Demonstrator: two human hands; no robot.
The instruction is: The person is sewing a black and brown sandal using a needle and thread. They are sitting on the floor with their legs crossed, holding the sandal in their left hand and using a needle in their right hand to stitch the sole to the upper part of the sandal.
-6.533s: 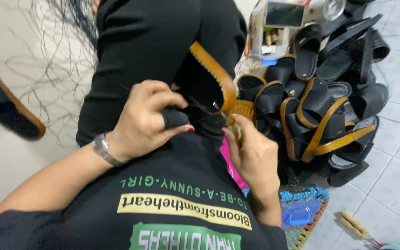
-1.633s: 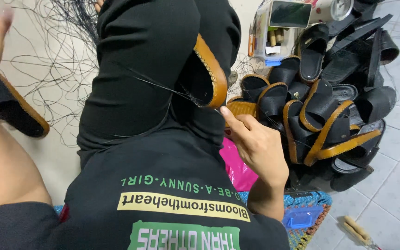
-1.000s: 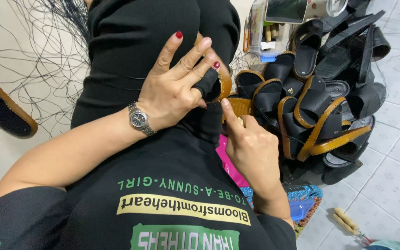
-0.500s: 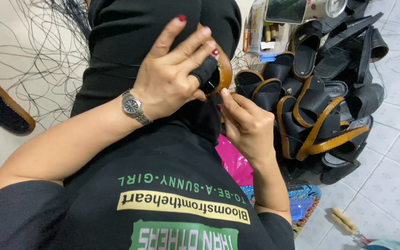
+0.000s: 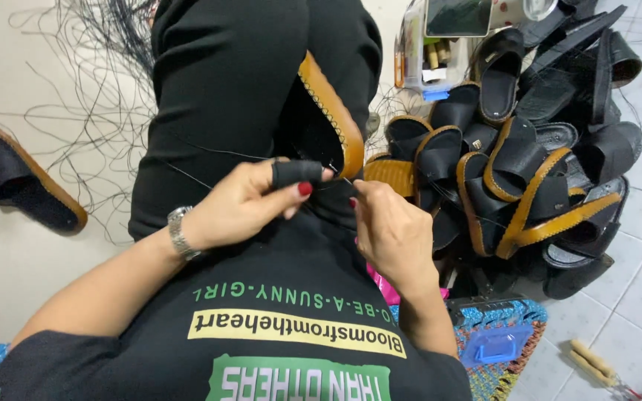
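Head view: left hand [image 5: 250,204], half a second ago spread over the tan-edged sandal [image 5: 328,115] on the lap, now pinches with a black-capped finger; right hand [image 5: 391,230] pinches the black thread [image 5: 217,152] beside it, stitching resumed.

- We saw a dark, blank phone screen [image 5: 458,16] propped at the top, above the sandal pile.
- Under it stood a clear plastic box [image 5: 419,63] holding small labelled packets.

Left hand [image 5: 250,204] pinching, right hand [image 5: 391,230] pinching — 2 forearms bent inward
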